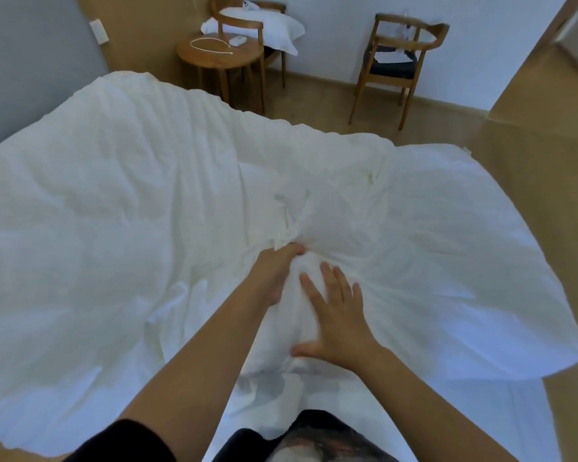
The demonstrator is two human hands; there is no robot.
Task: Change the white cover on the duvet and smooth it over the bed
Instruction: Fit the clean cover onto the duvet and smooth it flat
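The white duvet cover (114, 201) lies rumpled across the bed, spreading from far left to the right edge. A bunched ridge of fabric runs toward me in the middle. My left hand (276, 276) grips that bunched fabric at its far end, fingers buried in the folds. My right hand (334, 311) lies flat on the ridge just beside it, fingers spread and straight, thumb pressing the near side. The duvet inside cannot be told apart from the cover.
A round wooden side table (219, 56) with a cable and small white box stands beyond the bed. Behind it a wooden chair (244, 25) holds a white pillow. A second wooden chair (397, 58) stands at the wall on the right. Tan floor lies right of the bed.
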